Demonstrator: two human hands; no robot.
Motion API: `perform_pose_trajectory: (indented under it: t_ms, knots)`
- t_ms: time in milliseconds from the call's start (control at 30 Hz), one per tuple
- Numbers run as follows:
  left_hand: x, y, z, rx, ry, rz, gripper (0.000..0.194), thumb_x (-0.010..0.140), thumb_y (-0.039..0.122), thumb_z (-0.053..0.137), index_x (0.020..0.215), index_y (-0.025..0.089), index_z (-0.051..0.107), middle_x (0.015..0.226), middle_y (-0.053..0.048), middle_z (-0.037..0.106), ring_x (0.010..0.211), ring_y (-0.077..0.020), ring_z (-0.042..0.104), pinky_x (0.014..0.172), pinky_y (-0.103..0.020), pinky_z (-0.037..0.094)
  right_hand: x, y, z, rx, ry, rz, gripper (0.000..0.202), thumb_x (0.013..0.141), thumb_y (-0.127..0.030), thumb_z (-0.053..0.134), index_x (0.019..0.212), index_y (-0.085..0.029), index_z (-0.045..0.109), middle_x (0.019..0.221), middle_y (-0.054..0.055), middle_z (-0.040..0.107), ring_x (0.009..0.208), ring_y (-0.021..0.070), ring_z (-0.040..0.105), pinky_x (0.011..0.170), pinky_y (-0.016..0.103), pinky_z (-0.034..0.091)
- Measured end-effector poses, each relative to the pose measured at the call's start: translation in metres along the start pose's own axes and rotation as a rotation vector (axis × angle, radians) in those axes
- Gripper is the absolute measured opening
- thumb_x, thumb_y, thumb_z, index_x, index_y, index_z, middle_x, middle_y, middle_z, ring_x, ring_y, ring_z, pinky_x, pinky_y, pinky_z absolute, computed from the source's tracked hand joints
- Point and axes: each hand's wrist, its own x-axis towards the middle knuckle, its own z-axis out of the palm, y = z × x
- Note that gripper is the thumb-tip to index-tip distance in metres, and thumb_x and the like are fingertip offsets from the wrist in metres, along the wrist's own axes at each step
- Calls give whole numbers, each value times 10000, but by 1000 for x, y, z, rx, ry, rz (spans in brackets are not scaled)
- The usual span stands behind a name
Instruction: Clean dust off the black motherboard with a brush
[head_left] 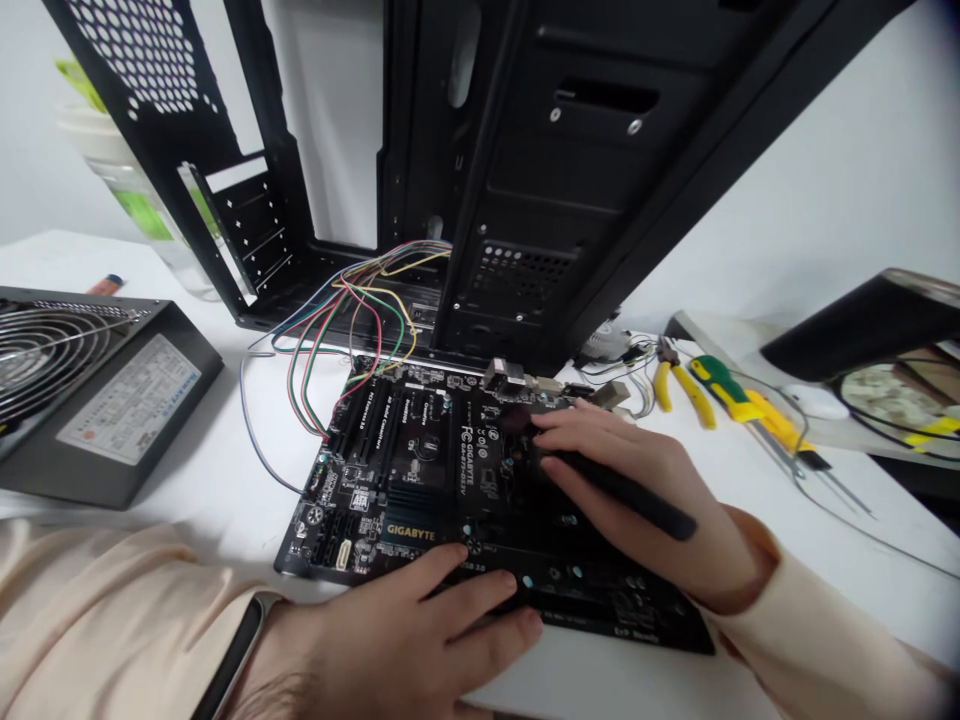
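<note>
A black motherboard (420, 480) lies flat on the white table, with thin coloured wires (375, 290) running from the case to its left edge. My left hand (420, 630) rests on the board's near edge, fingers spread and holding nothing. Between the fingers of my right hand (637, 480) is a dark brush-like tool (622, 490), its handle pointing toward the lower right. The tool's dark head touches or hovers over the board near the centre; which one I cannot tell. Behind the board stands an open black computer case (570, 190).
A power supply (112, 400) sits at the left, with a bottle (127, 170) behind it. Pliers (682, 390), a green-yellow screwdriver (724, 388) and a yellow-handled tool (780, 425) lie at the right. A cable crosses the table there.
</note>
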Motion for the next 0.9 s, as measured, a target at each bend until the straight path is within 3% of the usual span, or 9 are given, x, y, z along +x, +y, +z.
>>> perform_pose_trajectory:
  t_ms: [133, 267, 367, 433, 533, 633, 700, 800, 900]
  knots:
    - [1, -1, 1, -17, 9, 5, 166, 923, 438, 562, 1002, 384, 697, 1299, 87, 573, 1155, -189, 506, 967, -364, 362, 1, 2, 0, -225, 12, -80, 141, 879, -150, 506, 982, -192, 592, 1039, 116, 700, 942, 262, 681, 990, 586, 418]
    - [1, 0, 3, -32, 35, -20, 175, 942, 419, 538, 986, 379, 702, 1288, 92, 580, 1162, -183, 489, 970, -358, 356, 1, 0, 0, -85, -22, -92, 156, 872, -135, 518, 999, -204, 576, 1017, 84, 712, 929, 208, 686, 1024, 497, 424]
    - [0, 1, 5, -43, 19, -14, 151, 924, 440, 564, 945, 407, 709, 1307, 90, 561, 1193, -201, 458, 1004, -390, 313, 1, 1, 0, -152, -82, -92, 149, 888, -145, 483, 983, -194, 586, 1005, 94, 709, 919, 237, 689, 1000, 566, 409]
    - [0, 2, 6, -43, 22, -15, 154, 915, 456, 575, 966, 400, 709, 1307, 94, 562, 1192, -202, 454, 1008, -389, 302, 0, 2, 0, -253, -45, -97, 145, 891, -156, 480, 977, -178, 595, 1017, 119, 700, 920, 264, 686, 984, 619, 390]
    - [0, 3, 5, -26, 25, -46, 222, 941, 450, 534, 1064, 347, 687, 1292, 93, 578, 1158, -180, 480, 987, -362, 326, 0, 3, -2, -225, 27, -107, 140, 873, -151, 518, 989, -185, 589, 1032, 111, 700, 923, 239, 685, 1022, 573, 392]
    - [1, 1, 3, -22, 20, -29, 202, 942, 439, 533, 1028, 356, 696, 1286, 82, 583, 1141, -177, 498, 973, -361, 341, 1, 1, -2, -90, -18, -111, 162, 863, -135, 528, 1000, -204, 580, 1021, 82, 712, 919, 205, 689, 1020, 496, 437]
    - [1, 0, 2, -30, 7, 6, 152, 911, 442, 582, 953, 377, 712, 1293, 73, 577, 1149, -192, 500, 972, -375, 339, 1, 1, 0, -88, -59, -106, 163, 870, -131, 512, 999, -202, 581, 1017, 88, 713, 934, 214, 688, 997, 510, 453]
    - [0, -1, 2, -25, 19, 9, 138, 905, 441, 591, 950, 391, 711, 1292, 82, 576, 1154, -193, 499, 972, -373, 335, 1, 0, 2, -169, -24, -88, 155, 873, -132, 502, 986, -192, 589, 1037, 114, 703, 965, 242, 680, 979, 558, 448]
    - [0, 0, 3, -28, 21, -15, 147, 916, 441, 575, 978, 400, 702, 1282, 100, 580, 1151, -180, 495, 978, -366, 330, 2, -2, 1, -137, 12, -96, 155, 866, -128, 510, 980, -198, 588, 1035, 106, 705, 949, 227, 685, 992, 525, 455]
